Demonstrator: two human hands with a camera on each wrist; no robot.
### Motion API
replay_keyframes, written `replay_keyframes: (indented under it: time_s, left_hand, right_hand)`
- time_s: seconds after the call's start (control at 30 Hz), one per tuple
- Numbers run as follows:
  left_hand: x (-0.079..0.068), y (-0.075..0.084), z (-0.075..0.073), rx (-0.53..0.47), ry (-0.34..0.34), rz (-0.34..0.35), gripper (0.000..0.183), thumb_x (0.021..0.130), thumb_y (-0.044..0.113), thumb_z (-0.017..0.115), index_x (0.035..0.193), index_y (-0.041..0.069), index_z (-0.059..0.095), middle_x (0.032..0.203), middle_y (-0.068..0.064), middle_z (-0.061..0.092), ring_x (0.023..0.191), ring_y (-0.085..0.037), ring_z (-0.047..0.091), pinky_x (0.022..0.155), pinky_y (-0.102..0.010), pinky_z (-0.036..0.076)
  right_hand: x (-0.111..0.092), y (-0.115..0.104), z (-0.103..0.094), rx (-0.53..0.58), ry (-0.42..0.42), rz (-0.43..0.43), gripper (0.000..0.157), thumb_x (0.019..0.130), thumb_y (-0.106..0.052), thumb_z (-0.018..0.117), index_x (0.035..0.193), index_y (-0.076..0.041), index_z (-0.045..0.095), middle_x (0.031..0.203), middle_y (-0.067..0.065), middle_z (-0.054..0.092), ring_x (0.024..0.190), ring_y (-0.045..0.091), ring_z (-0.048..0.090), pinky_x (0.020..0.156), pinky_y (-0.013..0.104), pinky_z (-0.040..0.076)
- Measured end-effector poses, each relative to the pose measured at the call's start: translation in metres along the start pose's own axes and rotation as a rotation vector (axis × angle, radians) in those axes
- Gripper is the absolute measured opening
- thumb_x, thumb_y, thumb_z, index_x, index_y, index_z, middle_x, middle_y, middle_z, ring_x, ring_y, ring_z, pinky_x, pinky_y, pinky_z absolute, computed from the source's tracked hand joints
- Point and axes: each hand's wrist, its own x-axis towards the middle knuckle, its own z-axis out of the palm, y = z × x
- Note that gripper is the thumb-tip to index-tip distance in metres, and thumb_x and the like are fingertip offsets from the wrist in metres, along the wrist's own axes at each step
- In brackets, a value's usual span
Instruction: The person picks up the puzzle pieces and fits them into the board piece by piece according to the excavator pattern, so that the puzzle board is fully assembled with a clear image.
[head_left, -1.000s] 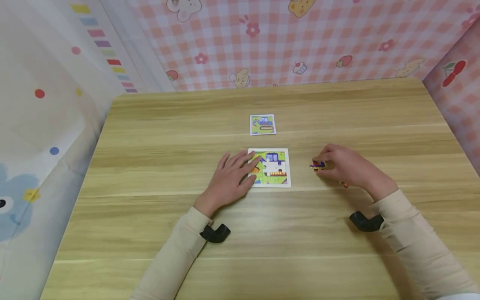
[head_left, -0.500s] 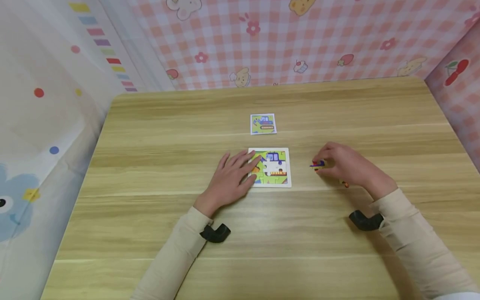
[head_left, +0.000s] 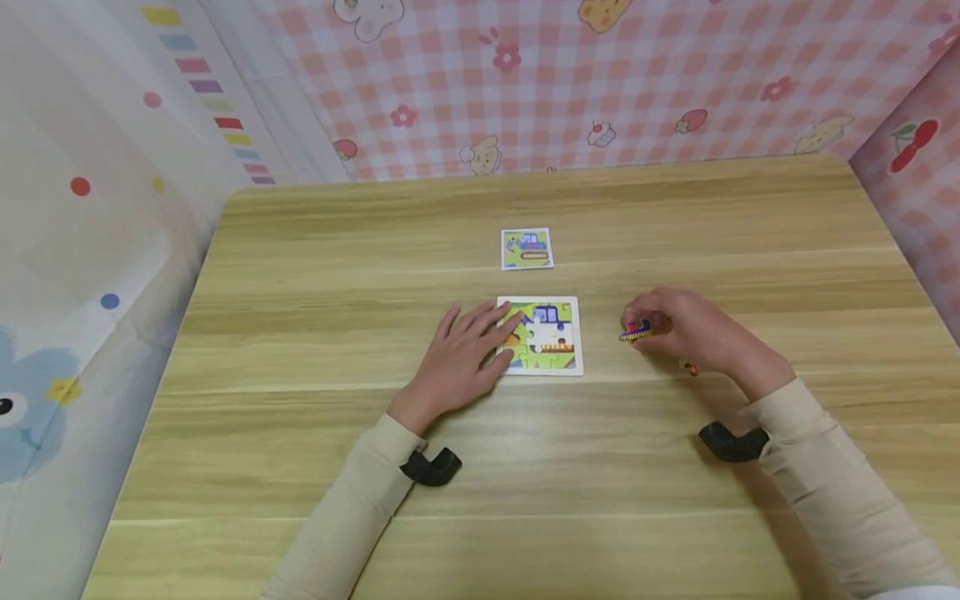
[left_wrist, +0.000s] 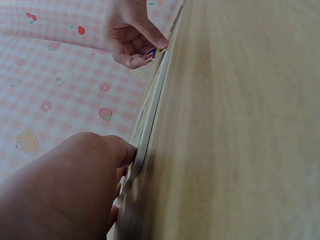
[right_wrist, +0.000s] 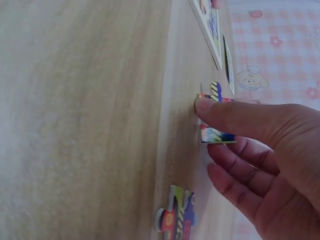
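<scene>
In the head view, a white-framed jigsaw puzzle [head_left: 547, 360] lies on the table, its picture a vehicle on green with a bare white gap in the middle. My left hand [head_left: 459, 358] rests on its left edge with fingers spread. To the right of the frame, my right hand [head_left: 686, 329] pinches a puzzle piece [right_wrist: 218, 135] between thumb and fingers, just above the table. The piece shows blue, red and a yellow-black striped band. Another loose puzzle piece [right_wrist: 179, 215] lies on the table under the right hand, mostly hidden in the head view.
A small square picture card [head_left: 527, 249] with a similar blue vehicle lies behind the puzzle. The wooden table [head_left: 570, 492] ends at a pink checked cloth [head_left: 540, 92] at the back. Black wrist mounts [head_left: 431, 467] sit at both cuffs.
The piece in my right hand has tilted a little, so more of its printed face shows. My left hand and the puzzle frame stay in place.
</scene>
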Motion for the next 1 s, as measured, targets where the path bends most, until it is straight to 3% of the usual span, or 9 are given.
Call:
replay_keyframes:
  time_s: [0.37,0.67,1.0]
  left_hand:
    - [-0.001,0.001,-0.001,0.006,-0.007,-0.003,0.056,0.111,0.044,0.035,0.163,0.026,0.031,0.171,0.002,0.023,0.159,-0.022,0.013,0.128,-0.050,-0.003]
    - [-0.002,0.001,-0.001,0.007,-0.014,-0.006,0.056,0.111,0.044,0.034,0.164,0.026,0.030,0.171,0.002,0.022,0.159,-0.021,0.012,0.128,-0.049,-0.004]
    - [0.000,-0.001,-0.001,0.009,-0.006,0.003,0.056,0.111,0.044,0.034,0.164,0.026,0.030,0.171,0.002,0.022,0.159,-0.021,0.012,0.128,-0.049,-0.004]
  right_hand:
    - [-0.003,0.001,0.002,0.124,-0.001,0.036,0.029,0.091,0.003,0.076,0.118,-0.008,0.077,0.117,0.007,0.074,0.102,0.021,0.069,0.086,0.032,0.059]
    - [0.000,0.003,0.007,0.111,0.023,0.015,0.030,0.095,0.005,0.070,0.122,-0.005,0.076,0.116,0.009,0.075,0.100,0.020,0.070,0.085,0.026,0.058]
    - [0.009,-0.012,0.005,0.175,0.062,0.082,0.019,0.099,-0.001,0.067,0.118,-0.006,0.068,0.103,0.008,0.074,0.090,0.021,0.066,0.073,0.023,0.054]
